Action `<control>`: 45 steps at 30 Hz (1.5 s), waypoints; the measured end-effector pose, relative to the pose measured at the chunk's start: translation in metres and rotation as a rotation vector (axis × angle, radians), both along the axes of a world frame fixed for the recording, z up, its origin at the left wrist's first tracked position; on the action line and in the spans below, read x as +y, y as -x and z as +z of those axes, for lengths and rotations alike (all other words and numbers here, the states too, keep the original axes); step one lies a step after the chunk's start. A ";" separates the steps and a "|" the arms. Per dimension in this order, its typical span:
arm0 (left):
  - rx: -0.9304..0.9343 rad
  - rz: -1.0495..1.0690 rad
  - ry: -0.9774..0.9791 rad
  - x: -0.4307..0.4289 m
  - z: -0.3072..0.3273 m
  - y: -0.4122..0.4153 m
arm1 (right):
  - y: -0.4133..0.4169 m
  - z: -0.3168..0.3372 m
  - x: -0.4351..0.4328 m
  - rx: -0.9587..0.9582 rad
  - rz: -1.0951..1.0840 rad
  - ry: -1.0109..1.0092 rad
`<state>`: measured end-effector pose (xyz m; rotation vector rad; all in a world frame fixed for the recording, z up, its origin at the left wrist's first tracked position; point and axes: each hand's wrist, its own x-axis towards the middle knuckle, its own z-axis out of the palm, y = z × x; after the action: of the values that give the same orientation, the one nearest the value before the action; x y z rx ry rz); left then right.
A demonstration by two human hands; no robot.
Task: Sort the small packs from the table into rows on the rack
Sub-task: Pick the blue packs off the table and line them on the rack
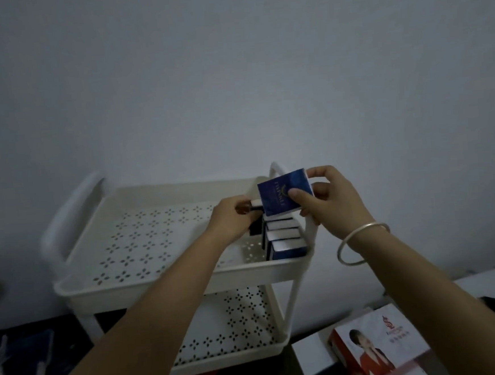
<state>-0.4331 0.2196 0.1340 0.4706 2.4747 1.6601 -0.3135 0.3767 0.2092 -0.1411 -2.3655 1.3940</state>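
A white perforated rack (159, 280) with two shelves stands against the wall. At the right end of its top shelf a row of several blue packs (284, 239) stands on edge. My right hand (327, 201) holds a blue pack (283, 192) upright just above that row, thumb on its face. My left hand (234, 221) reaches into the shelf beside the row, its fingers closed on a dark pack (254, 209) at the row's far end; most of that pack is hidden.
The rack's lower shelf (239, 330) shows below. A red and white box (374, 352) with a printed portrait lies at the lower right on white sheets. Dark blue items (20, 362) lie blurred at the lower left. A silver bangle (360, 243) hangs on my right wrist.
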 end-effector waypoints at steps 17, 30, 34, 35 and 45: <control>-0.257 -0.027 -0.100 0.001 0.015 -0.018 | 0.086 0.009 -0.001 0.157 -0.022 -0.979; -0.460 -0.013 -0.050 0.002 0.020 -0.030 | 0.107 0.001 -0.004 -0.201 0.239 -1.486; -0.613 -0.024 -0.041 0.008 0.042 -0.040 | 0.105 0.003 -0.004 -0.235 0.242 -1.448; -0.640 -0.035 -0.046 0.011 0.047 -0.043 | 0.105 0.001 -0.005 -0.228 0.227 -1.433; -0.701 -0.006 -0.044 0.019 0.066 -0.049 | 0.101 0.001 -0.009 -0.184 0.209 -1.381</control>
<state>-0.3843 0.2382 0.1997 -0.1008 1.9144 1.5287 -0.4147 0.3674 0.2106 0.3758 -2.9648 -0.4298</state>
